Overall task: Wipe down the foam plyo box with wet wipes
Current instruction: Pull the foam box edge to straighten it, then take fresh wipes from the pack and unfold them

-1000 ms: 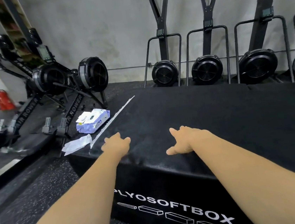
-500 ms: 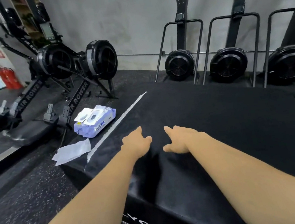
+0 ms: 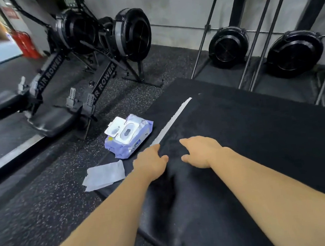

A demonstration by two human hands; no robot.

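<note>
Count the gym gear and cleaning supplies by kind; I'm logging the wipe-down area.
Foam plyo box: 1
Wet wipes pack: 1
Loose wipe: 1
Air rowers: 2
Upright fan machines: 2
Total: 7

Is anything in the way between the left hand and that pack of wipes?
Nothing visible. The left hand rests at the left edge of the box, and the pack lies just past that edge, lid open.

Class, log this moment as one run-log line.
left hand: empty, on plyo box | right hand: empty, on box | wipe pack: lid open, beside box | loose wipe: untouched
</note>
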